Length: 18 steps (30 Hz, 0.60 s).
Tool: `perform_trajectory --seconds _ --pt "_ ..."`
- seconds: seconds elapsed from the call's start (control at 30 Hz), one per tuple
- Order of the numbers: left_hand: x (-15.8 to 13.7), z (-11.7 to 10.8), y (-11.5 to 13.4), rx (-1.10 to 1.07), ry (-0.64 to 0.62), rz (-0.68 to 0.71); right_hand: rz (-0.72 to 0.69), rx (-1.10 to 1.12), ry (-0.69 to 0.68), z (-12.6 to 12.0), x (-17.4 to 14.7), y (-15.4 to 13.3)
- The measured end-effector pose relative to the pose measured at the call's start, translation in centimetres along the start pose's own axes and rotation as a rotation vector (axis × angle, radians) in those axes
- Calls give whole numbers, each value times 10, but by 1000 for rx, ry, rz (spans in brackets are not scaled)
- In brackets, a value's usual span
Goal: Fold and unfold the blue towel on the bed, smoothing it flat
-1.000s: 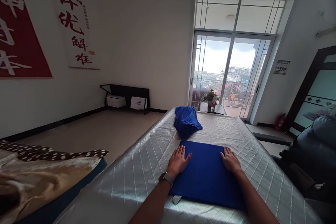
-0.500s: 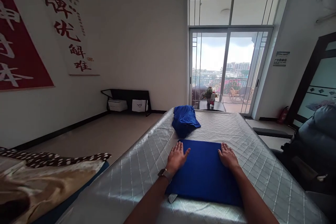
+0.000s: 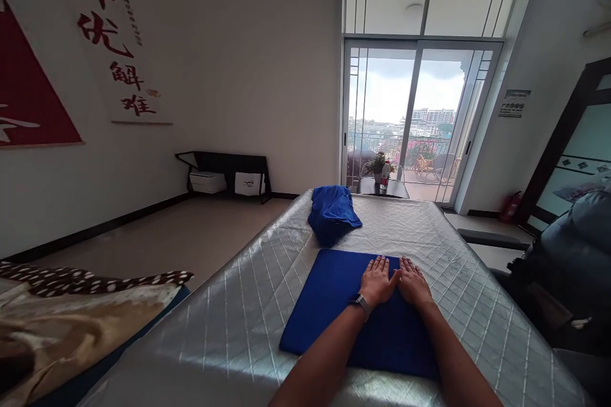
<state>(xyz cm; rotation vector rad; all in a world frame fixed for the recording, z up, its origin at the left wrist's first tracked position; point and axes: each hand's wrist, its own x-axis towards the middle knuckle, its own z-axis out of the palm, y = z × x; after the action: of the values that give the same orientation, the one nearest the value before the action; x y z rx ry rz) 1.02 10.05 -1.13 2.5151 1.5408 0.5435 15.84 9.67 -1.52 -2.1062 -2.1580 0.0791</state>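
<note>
A flat, rectangular piece of folded blue cloth lies in front of me on a silver quilted cover. My left hand rests palm down on its upper right part, fingers stretched out, a watch on the wrist. Beside it, my right hand lies flat over the cloth's right edge, fingers straight. The two thumbs meet or nearly touch. A crumpled blue cloth sits just beyond the folded one, to the left. My forearms hide part of the folded cloth's near side.
Patterned brown and beige bedding lies at the lower left. A small table with a potted plant and a bottle stands beyond the far end, before a glass sliding door. A dark padded seat is at the right.
My left hand has moved right across the folded cloth, from its left edge to beside my right hand. The right hand stays at the right edge. The view has shifted slightly.
</note>
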Motion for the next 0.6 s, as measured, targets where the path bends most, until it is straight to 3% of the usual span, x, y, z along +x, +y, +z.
perform_trajectory --seconds 0.33,0.43,0.6 --pt "-49 -62 -142 142 4 -313 24 29 -8 -3 2 -2" --pt "-60 -70 -160 141 17 -338 22 25 1 -1 2 -1" --pt "-64 -68 -161 129 65 -335 26 22 11 1 2 -1"
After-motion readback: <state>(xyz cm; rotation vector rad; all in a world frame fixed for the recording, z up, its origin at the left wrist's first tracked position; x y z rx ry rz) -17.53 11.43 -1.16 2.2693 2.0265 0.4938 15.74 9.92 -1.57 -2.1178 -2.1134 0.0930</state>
